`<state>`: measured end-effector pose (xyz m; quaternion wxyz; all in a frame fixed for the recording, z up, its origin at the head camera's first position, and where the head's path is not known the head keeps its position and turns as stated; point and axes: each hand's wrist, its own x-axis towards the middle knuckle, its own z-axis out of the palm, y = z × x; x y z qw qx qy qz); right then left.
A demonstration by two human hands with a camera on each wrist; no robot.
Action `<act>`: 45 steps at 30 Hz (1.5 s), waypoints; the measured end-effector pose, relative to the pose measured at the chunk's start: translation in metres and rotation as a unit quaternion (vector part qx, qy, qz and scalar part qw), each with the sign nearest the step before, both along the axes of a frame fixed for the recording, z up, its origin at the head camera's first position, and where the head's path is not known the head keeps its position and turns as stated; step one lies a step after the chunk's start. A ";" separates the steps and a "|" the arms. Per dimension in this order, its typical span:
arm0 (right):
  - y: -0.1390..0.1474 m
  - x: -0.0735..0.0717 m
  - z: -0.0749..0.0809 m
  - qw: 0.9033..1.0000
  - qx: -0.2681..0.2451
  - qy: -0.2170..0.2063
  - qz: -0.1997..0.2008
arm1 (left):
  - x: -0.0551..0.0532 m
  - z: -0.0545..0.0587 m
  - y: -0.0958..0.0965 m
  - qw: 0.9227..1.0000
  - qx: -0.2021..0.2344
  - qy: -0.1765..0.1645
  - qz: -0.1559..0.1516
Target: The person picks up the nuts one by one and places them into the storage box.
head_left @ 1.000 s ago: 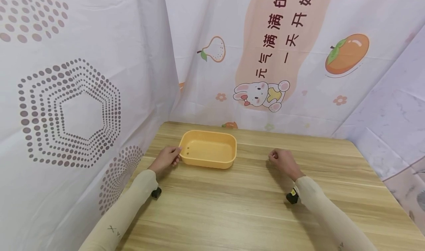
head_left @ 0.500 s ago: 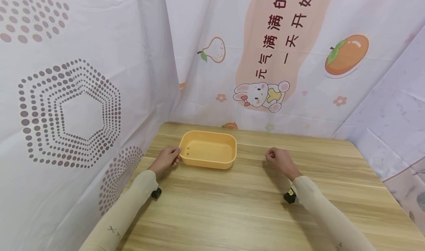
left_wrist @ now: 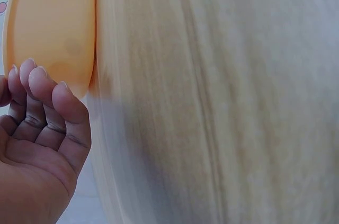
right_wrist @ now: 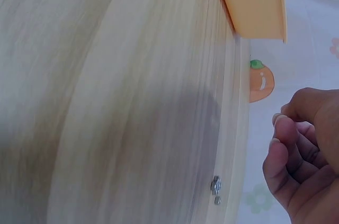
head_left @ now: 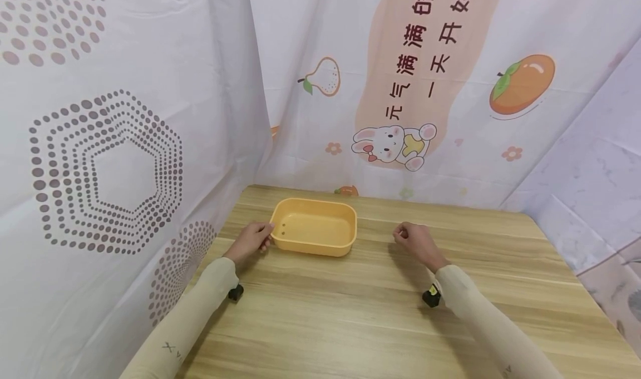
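A shallow yellow plastic tray (head_left: 314, 229) stands on the wooden table, with two small dark spots near its left end; I cannot tell whether they are holes or small things. At that end my left hand (head_left: 250, 240) holds the rim, fingers curled against it. My right hand (head_left: 418, 244) is over the table to the tray's right. Its fingers curl in and thumb and fingertips meet; no object shows between them. Two small shiny metal pieces, one like a nut (right_wrist: 216, 185), lie on the table by this hand in the right wrist view. The head view does not show them.
The wooden table (head_left: 320, 318) ends at a white printed curtain (head_left: 300, 162) at the back. Another white curtain (head_left: 125, 173) with dotted patterns hangs close along the left side, and a pale cloth (head_left: 596, 162) hangs at the right.
My right hand has moved slowly left, a little closer to the tray, with its fingers still curled. The left hand and the tray have stayed in place.
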<state>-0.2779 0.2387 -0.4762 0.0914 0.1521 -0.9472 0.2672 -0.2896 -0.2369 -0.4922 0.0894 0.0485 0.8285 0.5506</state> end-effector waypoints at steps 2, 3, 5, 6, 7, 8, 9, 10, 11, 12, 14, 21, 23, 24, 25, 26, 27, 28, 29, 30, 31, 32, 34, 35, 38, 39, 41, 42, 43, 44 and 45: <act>-0.003 0.000 0.001 1.000 0.002 0.002 0.002 | 0.000 0.000 0.000 1.000 0.000 0.002 -0.001; -0.005 0.000 0.002 1.000 0.002 0.001 0.001 | 0.000 0.000 0.000 1.000 0.001 0.002 -0.001; -0.009 -0.001 0.003 1.000 0.003 0.000 0.002 | 0.000 0.000 0.000 1.000 0.002 0.003 -0.002; -0.011 0.000 0.003 1.000 0.004 -0.001 0.004 | 0.000 0.000 0.000 1.000 0.002 0.003 -0.002; -0.013 -0.001 0.004 1.000 0.004 -0.002 0.004 | 0.000 0.000 0.000 1.000 0.001 0.005 -0.002; -0.015 -0.001 0.004 1.000 0.004 -0.005 0.003 | 0.000 0.000 0.000 1.000 0.001 0.005 -0.003; -0.017 -0.001 0.005 1.000 0.004 -0.007 0.003 | 0.001 0.000 0.000 1.000 0.001 0.004 -0.003; -0.018 -0.001 0.005 1.000 0.004 -0.008 0.004 | 0.001 0.000 0.000 1.000 0.000 0.005 -0.003; -0.020 -0.001 0.006 1.000 0.006 -0.008 0.005 | 0.001 -0.001 -0.001 1.000 0.000 0.005 -0.003; -0.022 -0.002 0.006 1.000 0.005 -0.010 0.006 | 0.001 -0.001 -0.001 1.000 -0.001 0.005 -0.003; -0.026 -0.003 0.006 1.000 0.007 -0.012 0.008 | 0.000 -0.001 -0.001 1.000 0.000 0.005 -0.004; -0.035 -0.003 0.006 1.000 0.001 -0.009 0.022 | 0.000 0.000 -0.001 1.000 0.002 0.004 -0.006; -0.037 -0.003 0.006 1.000 -0.001 -0.009 0.023 | 0.000 0.000 -0.001 1.000 0.003 0.005 -0.008; -0.039 -0.003 0.006 1.000 -0.002 -0.011 0.024 | 0.000 0.000 -0.001 1.000 0.004 0.005 -0.009; -0.040 -0.003 0.007 1.000 -0.002 -0.010 0.024 | 0.000 0.000 -0.001 1.000 0.004 0.006 -0.010; -0.041 -0.003 0.007 1.000 -0.003 -0.008 0.025 | 0.000 0.000 -0.001 1.000 0.004 0.006 -0.011; -0.042 -0.003 0.008 1.000 -0.004 -0.006 0.026 | 0.001 0.000 -0.001 1.000 0.005 0.005 -0.010; -0.043 -0.003 0.009 1.000 -0.005 -0.003 0.029 | 0.001 0.000 -0.001 1.000 0.005 0.006 -0.010; -0.044 -0.003 0.009 0.999 -0.005 0.000 0.031 | 0.001 0.000 -0.001 1.000 0.005 0.006 -0.010; -0.046 -0.004 0.010 0.999 -0.007 0.001 0.032 | 0.001 0.000 -0.001 1.000 0.005 0.006 -0.009; -0.047 -0.004 0.011 0.999 -0.007 0.004 0.034 | 0.001 0.000 -0.001 1.000 0.004 0.006 -0.008; -0.048 -0.004 0.012 0.999 -0.009 0.005 0.034 | 0.001 0.000 -0.001 1.000 0.003 0.007 -0.007; -0.050 -0.004 0.013 0.999 -0.007 0.009 0.037 | 0.001 0.000 -0.001 1.000 0.002 0.008 -0.005; -0.051 -0.004 0.013 0.999 -0.007 0.009 0.037 | 0.001 0.000 -0.001 1.000 0.001 0.008 -0.004; -0.054 -0.004 0.014 0.999 -0.010 0.007 0.036 | 0.001 0.000 -0.001 1.000 0.000 0.008 -0.002; -0.056 -0.004 0.014 0.999 -0.010 0.007 0.037 | 0.001 0.000 -0.001 1.000 0.000 0.008 -0.002; -0.058 -0.004 0.014 0.999 -0.017 0.002 0.039 | 0.001 0.000 -0.001 1.000 -0.001 0.009 -0.003; -0.059 -0.004 0.015 0.999 -0.018 0.001 0.040 | 0.001 0.000 -0.001 1.000 -0.002 0.009 -0.003; -0.060 -0.004 0.015 0.999 -0.019 0.000 0.042 | 0.001 0.000 -0.001 1.000 -0.002 0.009 -0.003; -0.061 -0.004 0.015 0.999 -0.021 -0.001 0.043 | 0.001 0.000 0.000 1.000 -0.003 0.010 -0.004; -0.062 -0.004 0.016 0.999 -0.022 -0.003 0.043 | 0.001 0.000 -0.001 1.000 -0.004 0.011 -0.006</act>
